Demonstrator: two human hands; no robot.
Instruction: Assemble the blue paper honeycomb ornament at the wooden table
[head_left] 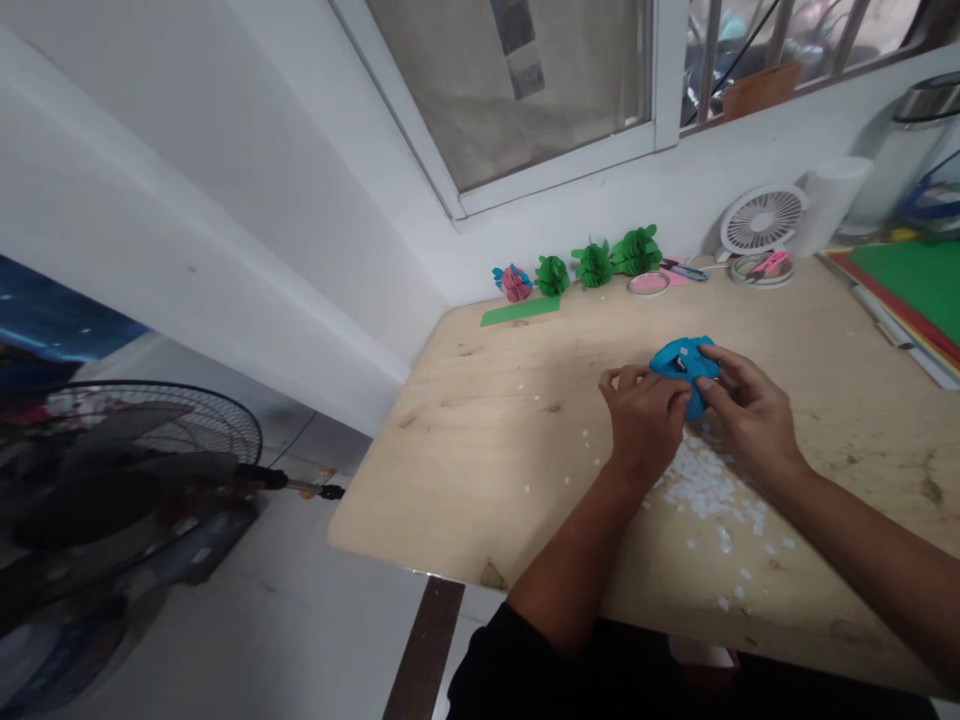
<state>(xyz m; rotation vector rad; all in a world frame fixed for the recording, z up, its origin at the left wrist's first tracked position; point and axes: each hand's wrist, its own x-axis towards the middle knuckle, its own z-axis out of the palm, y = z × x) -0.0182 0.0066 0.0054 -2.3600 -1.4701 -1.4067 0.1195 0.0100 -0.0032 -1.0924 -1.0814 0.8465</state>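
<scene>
Blue paper held between both hands, above the table

The blue paper (699, 366) is held up in front of the person, between the left hand (646, 412) and the right hand (754, 408). Its upper part is stretched roughly sideways, and a narrower part is hung below, between the hands; a single long axis cannot be told. A dark opening is seen in its upper part, on the left, with a pale speck beside it.

Neither hand is clearly nearer, as the paper is met by both. By the right hand it is gripped at its right side, thumb on the near face and fingers at the upper edge. The left fingers are bent in at its lower left, thumb and forefinger close together; whether paper is pinched there cannot be told, since that part is covered by the hand itself.

Below, on the near side, white bits (705, 487) are strewn over the table (442, 430), partly between the forearms. Farther off, along the wall, a pink ball (516, 285) and three green balls (595, 266) are lined up, with a green strip (520, 313) laid in front. To their right a cutter (684, 270), two rings (649, 285) and a small fan (761, 222) are placed. At the far right, coloured sheets (911, 290) are stacked.
</scene>
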